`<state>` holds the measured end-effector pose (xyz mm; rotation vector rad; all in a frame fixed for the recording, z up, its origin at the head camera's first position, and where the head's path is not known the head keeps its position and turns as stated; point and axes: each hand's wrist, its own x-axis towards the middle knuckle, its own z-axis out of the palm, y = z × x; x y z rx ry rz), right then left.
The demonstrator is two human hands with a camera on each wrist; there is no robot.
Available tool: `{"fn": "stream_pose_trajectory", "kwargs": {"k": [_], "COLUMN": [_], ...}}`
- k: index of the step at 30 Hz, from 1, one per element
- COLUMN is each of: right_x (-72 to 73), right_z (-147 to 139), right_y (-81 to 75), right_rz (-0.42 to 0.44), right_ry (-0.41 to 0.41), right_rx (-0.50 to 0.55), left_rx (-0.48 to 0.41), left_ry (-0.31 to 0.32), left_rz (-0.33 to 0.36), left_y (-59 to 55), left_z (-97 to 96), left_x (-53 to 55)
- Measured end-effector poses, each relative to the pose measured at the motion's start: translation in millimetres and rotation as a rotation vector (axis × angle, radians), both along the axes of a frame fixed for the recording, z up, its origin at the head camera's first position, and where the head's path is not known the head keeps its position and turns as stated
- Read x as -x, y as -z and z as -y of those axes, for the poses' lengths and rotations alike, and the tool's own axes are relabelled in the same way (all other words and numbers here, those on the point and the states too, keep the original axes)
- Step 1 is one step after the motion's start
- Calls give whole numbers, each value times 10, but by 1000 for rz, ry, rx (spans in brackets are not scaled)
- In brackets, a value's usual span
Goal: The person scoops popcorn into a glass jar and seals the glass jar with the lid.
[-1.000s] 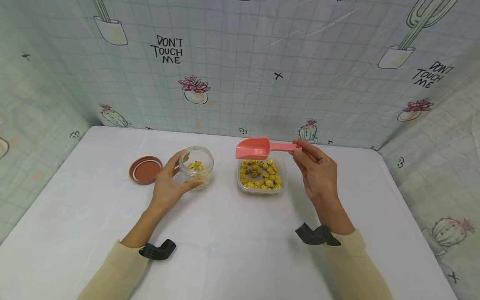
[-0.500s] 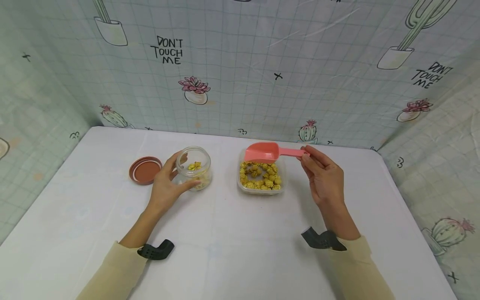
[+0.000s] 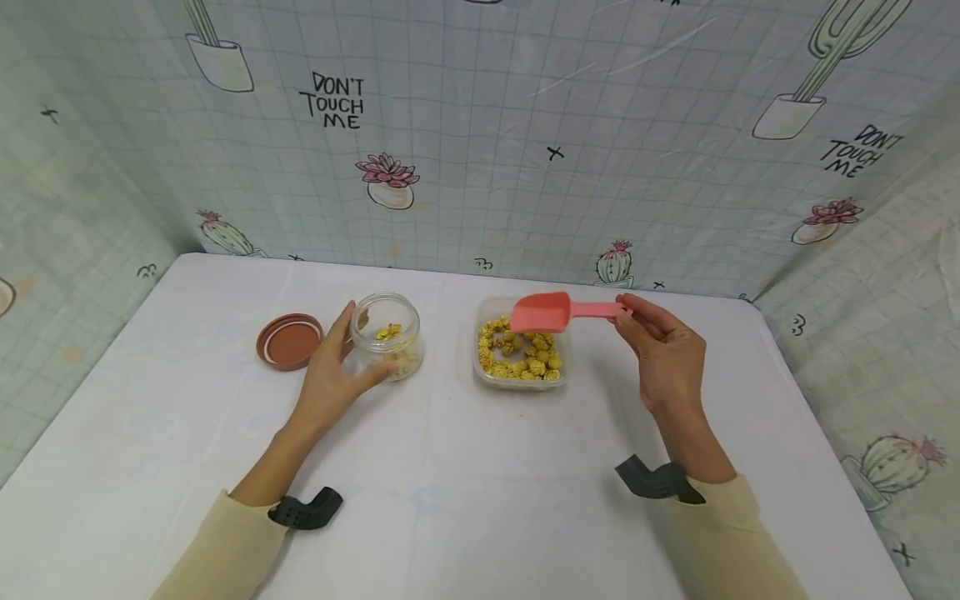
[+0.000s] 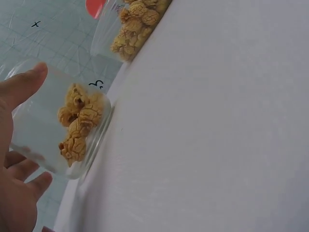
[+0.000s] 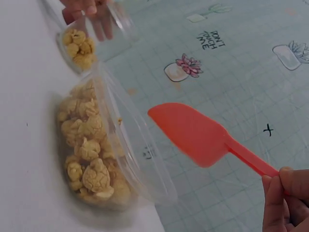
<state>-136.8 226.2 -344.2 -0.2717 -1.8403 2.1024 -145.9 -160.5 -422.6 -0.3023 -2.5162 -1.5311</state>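
My left hand (image 3: 330, 375) holds a clear round jar (image 3: 386, 337) by its side, thumb in front and fingers behind. The jar stands upright and uncovered on the table, with several pieces of yellow popcorn (image 4: 79, 121) at its bottom. In my right hand (image 3: 671, 354), thumb and fingers pinch the handle end of a coral-pink scoop (image 3: 542, 313). That scoop hangs level above the back right part of a clear square tub (image 3: 517, 384), apart from it. Popcorn (image 5: 89, 150) lies in the tub, around a bare patch in the middle. No popcorn shows in the scoop.
A reddish-brown round lid (image 3: 291, 342) lies on the white table (image 3: 480, 500), left of the jar and close to my left hand. Behind the table hangs a fabric backdrop (image 3: 480, 125) printed with cacti and a grid.
My right hand has moved to the right and slightly down with the scoop, from the tub's back left side to its back right. The jar and left hand have shifted slightly left.
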Motion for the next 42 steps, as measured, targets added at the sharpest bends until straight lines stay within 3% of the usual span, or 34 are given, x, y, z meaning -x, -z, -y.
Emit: {"fn": "stream_pose_trajectory", "kwargs": {"k": [5,10,16,21,25,28,34,38,42], "right_x": [-22,-48,-80,-84,-87,-94,-87,-70,-67], "right_z": [-42,-88,-121,-124,-132,-140,-175,-197,-198], "right_y": [-1,5,33,22,-6,-32,-67,-66,-82], "right_rz": [56,80,30,-18,-36,-35,-73,-103,-142], "right_ry": [40,53,35,11,-8,-23,-69,-79,-98], "right_rx": [-238,-390,-512,-587,-651,-682,-692,-708,-709], "left_rx": [33,17,-130,-288,-306,-272,-160,-117,-111], "left_ry": [-44,-128,-242,-217,-128,-60,49,93,109], "left_rz": [-65,-174,-349,-510,-552,-520,-262,-109,-23], "left_y": [-14,-47,-117,-334,-433,-368,-103,-21,13], "left_z": [-18,-56,-150,-354,-527,-633,-839,-982,-1082], "left_x": [-94,-205,-346,-520,-613,-598,-496,-432,-365]}}
